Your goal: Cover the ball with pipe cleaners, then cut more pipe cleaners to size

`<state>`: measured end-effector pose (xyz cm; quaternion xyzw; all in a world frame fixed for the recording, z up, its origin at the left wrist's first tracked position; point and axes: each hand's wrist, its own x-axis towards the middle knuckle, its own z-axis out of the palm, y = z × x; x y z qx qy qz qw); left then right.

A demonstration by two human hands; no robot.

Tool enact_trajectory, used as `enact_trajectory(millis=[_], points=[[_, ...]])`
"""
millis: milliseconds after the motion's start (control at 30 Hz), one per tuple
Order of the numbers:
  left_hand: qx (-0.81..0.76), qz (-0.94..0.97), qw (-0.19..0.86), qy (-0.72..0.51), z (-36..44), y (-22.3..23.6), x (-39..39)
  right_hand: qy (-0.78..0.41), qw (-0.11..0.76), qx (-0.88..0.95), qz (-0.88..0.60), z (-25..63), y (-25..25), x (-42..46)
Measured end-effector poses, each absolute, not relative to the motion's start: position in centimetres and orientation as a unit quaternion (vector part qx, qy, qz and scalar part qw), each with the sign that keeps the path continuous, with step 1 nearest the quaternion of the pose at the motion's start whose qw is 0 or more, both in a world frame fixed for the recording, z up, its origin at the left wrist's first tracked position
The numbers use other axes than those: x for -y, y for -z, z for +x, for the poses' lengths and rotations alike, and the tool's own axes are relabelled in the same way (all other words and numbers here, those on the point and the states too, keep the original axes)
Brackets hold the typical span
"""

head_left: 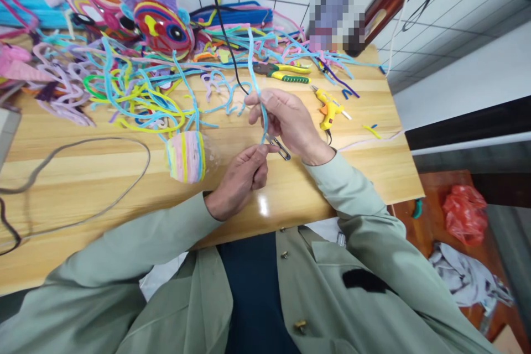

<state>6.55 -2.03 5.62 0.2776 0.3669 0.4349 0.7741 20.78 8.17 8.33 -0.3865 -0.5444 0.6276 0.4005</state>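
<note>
A light blue pipe cleaner (pixel 251 58) stands nearly upright between my hands over the middle of the table. My right hand (pixel 292 119) grips it partway along, fingers curled round it. Lower down, my left hand (pixel 244 177) pinches its bottom end between thumb and forefinger. A small dark metal tool with a slotted end (pixel 282 149) sticks out below my right hand; its kind is hard to make out, and the palm hides the rest. Left of my left hand, a clear rounded form is partly wrapped in pastel striped pipe cleaners (pixel 186 156).
Yellow-green pliers (pixel 286 73) and a yellow glue gun (pixel 329 108) lie beyond my right hand. Tangled pipe cleaners (pixel 145 99) and colourful animal-like heads (pixel 164 25) fill the back left. A black cable (pixel 222 16) hangs down near my hands. A brown-red flask (pixel 390 0) stands back right.
</note>
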Motion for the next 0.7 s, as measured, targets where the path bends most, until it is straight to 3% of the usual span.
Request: enact_trajectory(millis=[300, 533, 700], points=[[-0.370, 0.361, 0.759, -0.395, 6.3, -5.2, 2.4, -0.607, 0.407, 0.579, -0.360, 19.9, -8.1, -6.8], [-0.362, 0.268, 0.775, -0.443, 6.8, -5.4, 2.3, -0.605, 0.431, 0.561, -0.365, 20.5, -8.3, -7.9], [-0.321, 0.276, 0.819, -0.388, 6.5, -5.4, 2.1, -0.605, 0.419, 0.553, -0.391, 20.5, -8.3, -7.7]])
